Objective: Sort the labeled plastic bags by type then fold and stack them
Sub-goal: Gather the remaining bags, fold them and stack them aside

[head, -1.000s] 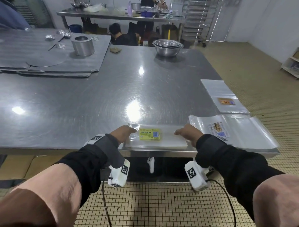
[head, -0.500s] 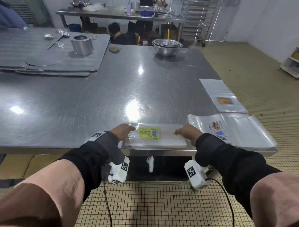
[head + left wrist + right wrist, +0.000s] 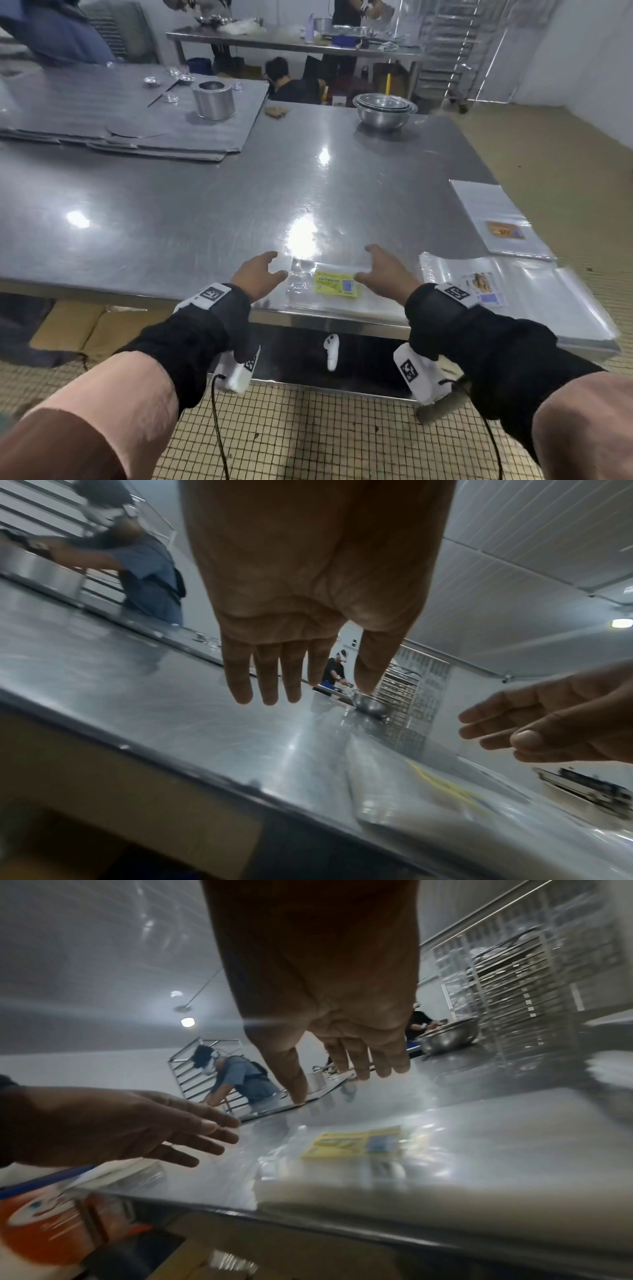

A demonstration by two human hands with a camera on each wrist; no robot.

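Note:
A folded stack of clear bags with a yellow label (image 3: 334, 283) (image 3: 356, 1144) lies at the steel table's (image 3: 205, 212) near edge. My left hand (image 3: 261, 272) (image 3: 294, 669) hovers just left of it, fingers straight, holding nothing. My right hand (image 3: 383, 270) (image 3: 335, 1069) hovers over the stack's right end, fingers straight, empty. To the right lies a larger pile of clear bags with a picture label (image 3: 520, 294). Farther back right is a third pile of bags with an orange label (image 3: 500, 219).
Nested steel bowls (image 3: 383, 109) stand at the table's far side. Stacked metal sheets (image 3: 137, 116) with a steel cylinder (image 3: 214, 99) and small tins cover the far left. People work at the left and at a back table. Cardboard lies on the floor below.
Both hands have lifted off the ends of the yellow-label stack and spread their fingers above it. The stack stays in place. My head has moved closer.

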